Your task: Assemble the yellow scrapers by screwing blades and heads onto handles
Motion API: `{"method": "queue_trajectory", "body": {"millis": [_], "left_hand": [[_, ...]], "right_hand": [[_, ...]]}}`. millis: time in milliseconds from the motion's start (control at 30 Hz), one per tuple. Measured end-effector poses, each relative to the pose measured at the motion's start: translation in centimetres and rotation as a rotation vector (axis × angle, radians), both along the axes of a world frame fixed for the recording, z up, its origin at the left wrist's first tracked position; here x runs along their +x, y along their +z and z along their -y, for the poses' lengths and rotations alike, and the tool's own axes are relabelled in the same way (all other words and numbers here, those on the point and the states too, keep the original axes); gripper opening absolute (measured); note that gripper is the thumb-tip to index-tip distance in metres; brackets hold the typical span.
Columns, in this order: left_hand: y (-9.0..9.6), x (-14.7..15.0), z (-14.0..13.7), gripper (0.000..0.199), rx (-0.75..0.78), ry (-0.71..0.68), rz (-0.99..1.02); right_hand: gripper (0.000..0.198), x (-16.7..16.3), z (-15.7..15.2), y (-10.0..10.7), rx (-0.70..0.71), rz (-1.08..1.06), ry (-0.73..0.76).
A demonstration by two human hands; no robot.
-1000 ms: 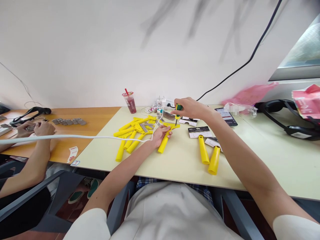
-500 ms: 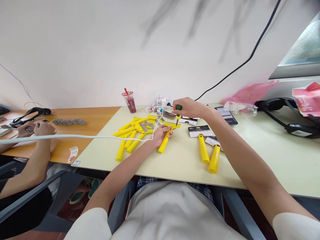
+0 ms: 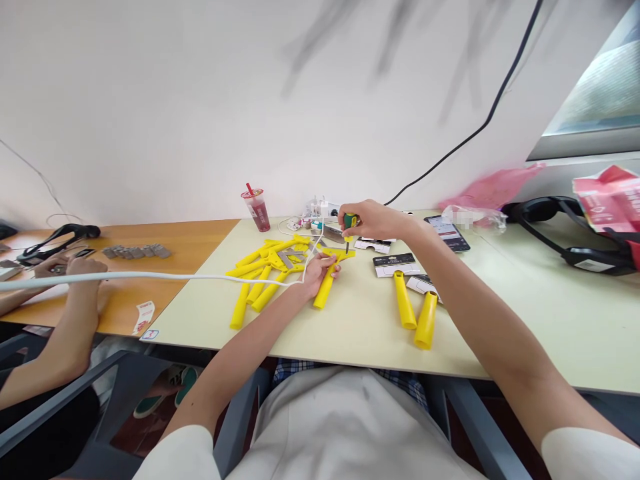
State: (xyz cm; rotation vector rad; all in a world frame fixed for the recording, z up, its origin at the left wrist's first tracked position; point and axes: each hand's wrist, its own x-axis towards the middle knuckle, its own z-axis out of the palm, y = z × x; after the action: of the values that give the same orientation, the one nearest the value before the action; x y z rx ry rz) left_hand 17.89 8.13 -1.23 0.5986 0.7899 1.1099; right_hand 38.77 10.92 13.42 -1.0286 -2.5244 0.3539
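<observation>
My left hand (image 3: 316, 275) is closed around a yellow scraper (image 3: 325, 291), whose round handle points toward me and whose wide head lies at the far end. Above that head, my right hand (image 3: 371, 219) grips a green and yellow screwdriver (image 3: 351, 223) from the top. Its shaft points down and the tip meets the scraper's head, though the exact contact is too small to make out. Left of my left hand lies a pile of yellow scrapers (image 3: 270, 265) with some grey metal parts. Two loose yellow handles (image 3: 405, 301) rest to the right.
Black and white cards (image 3: 396, 265) lie beyond the loose handles, with a phone (image 3: 448, 233) farther right. A drink cup (image 3: 257, 211) stands by the wall near a charger (image 3: 324, 208). A white cable (image 3: 200, 275) crosses over my left hand. A co-worker's hands (image 3: 83, 265) are at left.
My right hand has turned a little on the screwdriver, showing more of its handle. My left hand keeps its hold on the scraper. The whole view has shifted slightly.
</observation>
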Motion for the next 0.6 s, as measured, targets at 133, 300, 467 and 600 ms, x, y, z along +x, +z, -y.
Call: {"method": "queue_trajectory", "body": {"millis": [133, 300, 467, 600], "left_hand": [[0.1, -0.1, 0.1, 0.039, 0.016, -0.004, 0.011], [0.2, -0.2, 0.1, 0.041, 0.027, 0.008, 0.016], [0.5, -0.2, 0.2, 0.044, 0.044, 0.010, 0.015], [0.8, -0.3, 0.3, 0.047, 0.040, 0.018, 0.015]], "right_hand": [[0.015, -0.5, 0.8, 0.4, -0.006, -0.015, -0.013], [0.030, -0.2, 1.4, 0.7, -0.055, -0.010, 0.001], [0.026, -0.1, 1.0, 0.6, -0.018, -0.051, 0.055], [0.025, -0.3, 0.4, 0.3, 0.054, -0.074, 0.080]]}}
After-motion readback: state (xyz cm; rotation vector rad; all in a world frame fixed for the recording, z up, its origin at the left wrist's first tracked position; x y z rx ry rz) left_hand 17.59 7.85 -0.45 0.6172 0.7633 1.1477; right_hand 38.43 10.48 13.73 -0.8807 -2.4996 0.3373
